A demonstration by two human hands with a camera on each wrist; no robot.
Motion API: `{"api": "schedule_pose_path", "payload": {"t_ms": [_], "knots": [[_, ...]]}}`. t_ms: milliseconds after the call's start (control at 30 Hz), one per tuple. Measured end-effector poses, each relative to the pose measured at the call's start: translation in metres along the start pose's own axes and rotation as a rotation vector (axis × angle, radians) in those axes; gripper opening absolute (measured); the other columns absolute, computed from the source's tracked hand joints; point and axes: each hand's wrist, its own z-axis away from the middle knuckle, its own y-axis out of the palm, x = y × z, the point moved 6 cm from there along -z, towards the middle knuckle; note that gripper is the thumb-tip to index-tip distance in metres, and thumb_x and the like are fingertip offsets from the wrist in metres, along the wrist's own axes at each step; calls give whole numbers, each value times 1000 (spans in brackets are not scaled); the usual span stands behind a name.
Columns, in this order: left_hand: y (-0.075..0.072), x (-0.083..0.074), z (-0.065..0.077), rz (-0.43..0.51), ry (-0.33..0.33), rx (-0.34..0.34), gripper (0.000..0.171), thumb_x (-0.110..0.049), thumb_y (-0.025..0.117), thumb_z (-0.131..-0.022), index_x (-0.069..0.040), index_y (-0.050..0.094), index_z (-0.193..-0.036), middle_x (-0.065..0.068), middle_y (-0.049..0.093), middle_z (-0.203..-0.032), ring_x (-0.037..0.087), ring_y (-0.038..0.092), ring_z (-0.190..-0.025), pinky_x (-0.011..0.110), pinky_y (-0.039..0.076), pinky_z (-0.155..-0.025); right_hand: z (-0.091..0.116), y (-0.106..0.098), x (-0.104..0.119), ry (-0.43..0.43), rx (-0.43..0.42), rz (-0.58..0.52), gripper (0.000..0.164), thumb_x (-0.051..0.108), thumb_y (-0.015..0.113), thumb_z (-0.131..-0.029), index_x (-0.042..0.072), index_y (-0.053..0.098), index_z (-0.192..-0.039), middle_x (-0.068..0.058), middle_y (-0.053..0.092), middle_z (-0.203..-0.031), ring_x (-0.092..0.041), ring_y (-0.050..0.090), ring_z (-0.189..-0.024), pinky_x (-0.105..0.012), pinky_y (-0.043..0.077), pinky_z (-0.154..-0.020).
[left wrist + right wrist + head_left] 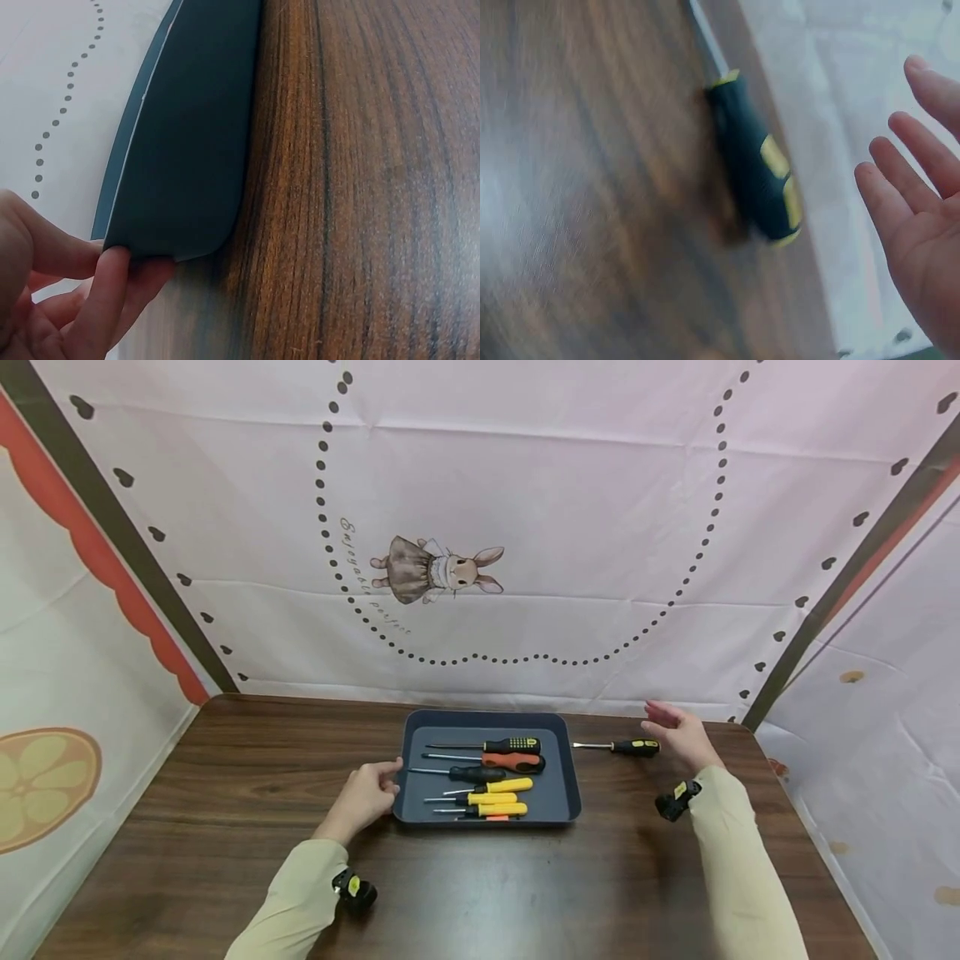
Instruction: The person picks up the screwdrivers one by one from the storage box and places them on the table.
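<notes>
My left hand (363,800) pinches the left wall of a dark blue-grey tray (553,795); in the left wrist view its thumb and fingers meet at the tray's corner (184,142). Inside the tray lie several screwdrivers: one with a black, yellow-dotted handle (513,746), an orange-and-black one (514,763), a black one (477,774) and small yellow-handled ones (501,798). To the tray's right, a black-and-yellow screwdriver (634,747) lies on the table. My right hand (684,742) is beside its handle (754,161), fingers spread and apart from it, holding nothing.
The brown wooden table (247,827) ends at the back against a pale printed cloth (570,543) with a rabbit picture (431,570). Cloth also hangs along the left and right sides. An orange-tipped piece (498,817) shows low in the tray.
</notes>
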Motion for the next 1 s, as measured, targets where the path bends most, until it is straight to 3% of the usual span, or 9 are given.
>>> {"api": "schedule_pose_path", "payload": {"t_ms": [167,467,1000], "knots": [[0,1,0,13,-10,2,54,8,51,-74,5,47,-128,5,55,-74,13,48,-59,26,40,-49,-3,13,23,-36,23,-39,61,19,59,-88,3,32,-140,-22,38,-137,-32,39,-125,-24,44,-88],[0,4,-1,39,-23,-6,52,7,50,-76,2,48,-129,5,54,-75,13,49,-61,25,41,-50,-1,47,62,-142,75,24,56,16,60,-86,2,39,-136,-22,45,-132,-35,46,-119,-43,42,-92],[-1,2,3,51,-2,-6,54,9,51,-74,3,49,-127,6,54,-75,12,47,-59,24,41,-49,-5,117,89,-183,203,129,46,12,60,-86,1,48,-130,-21,48,-130,-34,51,-113,-41,46,-87]]}}
